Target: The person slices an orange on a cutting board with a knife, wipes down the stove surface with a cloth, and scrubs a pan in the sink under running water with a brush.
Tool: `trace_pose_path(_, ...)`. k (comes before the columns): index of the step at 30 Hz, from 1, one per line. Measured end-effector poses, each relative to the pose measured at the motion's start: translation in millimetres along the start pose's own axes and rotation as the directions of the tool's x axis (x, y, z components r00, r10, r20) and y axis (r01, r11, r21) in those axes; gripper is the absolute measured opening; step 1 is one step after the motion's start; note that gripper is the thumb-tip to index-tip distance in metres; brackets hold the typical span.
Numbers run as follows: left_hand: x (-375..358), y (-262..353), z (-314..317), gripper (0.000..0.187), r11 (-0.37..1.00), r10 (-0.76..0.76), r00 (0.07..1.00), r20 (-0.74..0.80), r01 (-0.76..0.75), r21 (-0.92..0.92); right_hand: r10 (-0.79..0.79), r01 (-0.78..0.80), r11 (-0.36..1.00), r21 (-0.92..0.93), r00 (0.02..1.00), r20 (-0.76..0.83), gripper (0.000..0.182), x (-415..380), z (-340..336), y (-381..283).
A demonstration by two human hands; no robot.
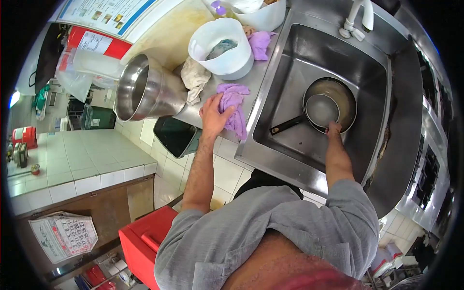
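My left hand [216,116] is closed on a purple cloth [234,108] that lies on the steel counter beside the sink, its lower end over the counter's edge. Down in the sink, my right hand [333,127] grips the near edge of a small round metal bowl [322,110]. That bowl sits inside a dark frying pan [345,99], whose black handle [286,125] points left across the sink floor. The pan appears to contain some brownish liquid.
The steel sink [295,153] has a white faucet [356,21] at its back. Left of it stand a white tub [220,48], a beige cloth [195,79] and a large steel pot [147,89]. A dark bin [175,137] stands below; a red object [145,241] is at lower left.
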State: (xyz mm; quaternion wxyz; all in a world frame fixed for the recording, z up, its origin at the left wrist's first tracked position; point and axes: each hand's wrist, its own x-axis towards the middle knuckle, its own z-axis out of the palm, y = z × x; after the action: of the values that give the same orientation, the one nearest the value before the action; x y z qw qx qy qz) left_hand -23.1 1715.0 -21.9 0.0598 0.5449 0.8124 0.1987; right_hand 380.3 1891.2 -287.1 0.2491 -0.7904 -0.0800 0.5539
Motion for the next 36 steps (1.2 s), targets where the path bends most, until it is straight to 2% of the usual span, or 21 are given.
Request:
trace_pose_path(2,15.4,-13.5,-3.5,0.048,0.959,-0.054,0.986,-0.156,0.008,-0.284,-0.289,0.282,0.956,-0.085,0.954,-0.08,0.036,-7.1,0.8,-4.0)
trace_pose_path(3,25.7,-20.9,-5.5,0.039,0.949,-0.057,0.962,-0.268,-0.032,-0.314,-0.291,0.284,0.955,-0.081,0.953,-0.09,0.036,-15.0,-6.5,-9.5)
trace_pose_path(5,36.8,-18.8,-14.3,0.035,0.942,-0.097,0.953,-0.285,-0.005,-0.336,-0.467,0.421,0.809,-0.411,0.884,-0.012,0.043,-62.6,-25.6,-39.1)
trace_pose_path(6,41.5,-13.6,-19.3,0.031,0.938,-0.145,0.943,-0.3,0.034,-0.345,-0.473,0.423,0.811,-0.403,0.881,-0.028,0.043,-65.0,-37.2,-42.2)
trace_pose_path(8,44.9,10.1,-11.8,0.027,0.909,-0.065,0.954,-0.294,-0.065,-0.412,-0.733,0.64,0.338,-0.69,0.639,0.233,0.045,-69.7,-59.1,-51.7)
trace_pose_path(9,45.6,24.3,-0.3,0.027,0.911,0.09,0.965,-0.245,-0.179,-0.371,-0.74,0.638,0.341,-0.691,0.635,0.221,0.045,-73.7,-65.5,-54.4)
trace_pose_path(10,43.8,38.7,11.4,0.026,0.897,0.239,0.953,-0.185,-0.29,-0.335,-0.719,0.679,0.23,-0.698,0.602,0.349,0.046,-79.6,-71.8,-54.8)
trace_pose_path(12,59.4,81.1,23.6,0.025,0.816,0.407,0.894,-0.185,-0.447,-0.365,-0.682,0.711,0.121,-0.693,0.567,0.463,0.047,-101.6,-78.2,-51.4)
trace_pose_path(14,104.9,106.4,38.9,0.022,0.779,0.537,0.794,-0.286,-0.596,-0.194,-0.602,0.727,0.014,-0.686,0.554,0.575,0.041,-132.9,-72.1,-44.8)
trace_pose_path(16,164.2,125.8,50.6,0.022,0.74,0.664,0.632,-0.399,-0.63,0.235,-0.49,0.69,-0.037,-0.723,0.618,0.615,0.037,-111.3,-60.0,-28.5)
trace_pose_path(18,202.6,145.3,56.9,0.034,0.756,0.466,0.878,-0.111,-0.331,0.564,-0.455,0.75,-0.091,-0.655,0.554,0.697,0.035,-155.7,-54.9,-26.1)
trace_pose_path(20,234.3,153.8,58.4,0.035,0.79,0.224,0.973,-0.052,-0.15,0.595,-0.437,0.834,-0.065,-0.548,0.47,0.767,0.036,-59.3,-36.6,14.7)
trace_pose_path(22,268.0,146.9,57.5,0.031,0.7,0.02,0.93,0.366,-0.274,0.659,-0.435,0.895,-0.012,-0.446,0.397,0.808,0.041,-83.7,-35.0,10.9)
trace_pose_path(24,274.8,137.8,59.6,0.029,0.632,0.007,0.941,0.337,-0.265,0.728,-0.413,0.937,0.036,-0.348,0.331,0.848,0.05,-63.1,-29.7,25.0)
trace_pose_path(26,294.4,116.5,80.1,0.03,0.603,0.023,0.938,0.347,-0.29,0.743,-0.14,0.787,0.27,-0.554,0.602,0.787,0.054,-134.9,-38.7,-9.6)
trace_pose_path(27,306.9,102.5,91.3,0.03,0.608,0.064,0.945,0.321,-0.292,0.738,-0.242,0.817,0.254,-0.517,0.571,0.784,0.053,-105.3,-29.9,2.2)
trace_pose_path(29,305.8,121.1,67.0,0.027,0.652,0.005,0.927,0.374,-0.287,0.702,-0.381,0.859,0.152,-0.49,0.508,0.773,0.047,-84.9,-24.1,-8.9)
trace_pose_path(30,282.8,147.7,32.9,0.027,0.741,0.018,0.952,0.304,-0.217,0.636,-0.412,0.867,0.076,-0.493,0.478,0.776,0.043,-96.2,-27.7,-30.0)
trace_pose_path(32,286.6,149.5,11.5,0.026,0.746,0.151,0.948,0.279,-0.295,0.598,-0.666,0.98,-0.031,-0.198,0.128,0.735,0.044,-61.4,-25.0,-54.9)
trace_pose_path(34,275.7,171.0,-32.6,0.026,0.784,0.21,0.956,0.205,-0.29,0.55,-0.659,0.926,0.215,-0.311,0.373,0.654,0.038,-82.5,-32.2,-109.2)
trace_pose_path(36,271.8,184.3,-67.0,0.027,0.815,0.298,0.952,0.075,-0.294,0.499,-0.776,0.904,0.407,-0.126,0.416,0.474,0.033,-78.4,-26.8,-156.6)
